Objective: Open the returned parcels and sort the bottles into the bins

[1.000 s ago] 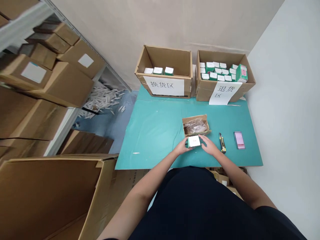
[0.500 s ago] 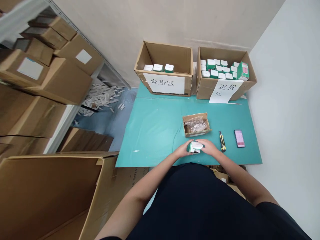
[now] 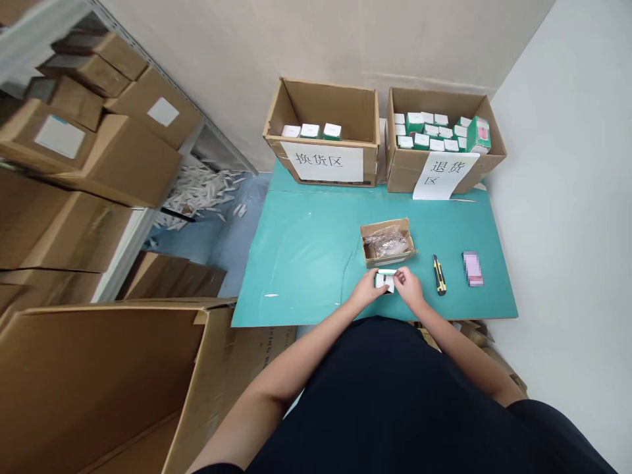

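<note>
A small white-and-green carton is held between my hands near the front edge of the table. My left hand grips its left side, with the thumb across the front. At the top right corner, the fingers of my right hand pinch what looks like the carton's flap. Just beyond them lies an open brown cardboard box with clear plastic wrap inside. Right of my right hand is a yellow-and-black utility knife.
Two labelled cardboard boxes stand at the back: the left box holds a few small cartons, the right box several. A pink phone-like object lies on the green table. A large open carton stands at left, by shelves of boxes.
The carton has turned in my hands, and its white side with a flap now faces me. My right hand has shifted from its side to its upper corner.
</note>
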Action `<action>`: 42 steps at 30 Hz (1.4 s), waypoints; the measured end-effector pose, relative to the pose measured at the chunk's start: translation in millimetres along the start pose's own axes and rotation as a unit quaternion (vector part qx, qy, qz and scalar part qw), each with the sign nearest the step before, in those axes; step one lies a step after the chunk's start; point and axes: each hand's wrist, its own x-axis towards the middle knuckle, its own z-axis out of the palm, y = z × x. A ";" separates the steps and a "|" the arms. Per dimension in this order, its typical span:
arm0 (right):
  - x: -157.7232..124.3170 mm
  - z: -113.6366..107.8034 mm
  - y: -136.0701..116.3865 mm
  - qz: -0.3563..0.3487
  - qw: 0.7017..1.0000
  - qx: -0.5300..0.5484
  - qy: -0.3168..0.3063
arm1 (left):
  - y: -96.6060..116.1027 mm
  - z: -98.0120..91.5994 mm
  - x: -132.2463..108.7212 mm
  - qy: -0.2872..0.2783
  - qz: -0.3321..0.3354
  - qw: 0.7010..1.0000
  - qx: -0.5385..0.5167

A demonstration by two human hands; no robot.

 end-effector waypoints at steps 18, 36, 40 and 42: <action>10.7 -5.1 -17.9 -0.111 0.942 -0.249 -0.195 | -9.1 1.7 -0.1 -0.028 0.010 0.999 0.017; 1.8 -17.1 9.2 -0.095 0.984 -0.086 -0.122 | -0.3 -0.1 0.5 0.001 -0.009 1.000 0.007; -5.4 -23.8 13.0 -0.148 0.967 -0.188 -0.084 | 8.1 1.3 -2.7 0.011 -0.012 0.999 0.047; -7.0 -27.8 11.1 -0.171 0.949 -0.250 -0.089 | 7.7 -0.3 -5.0 0.023 -0.022 0.999 0.029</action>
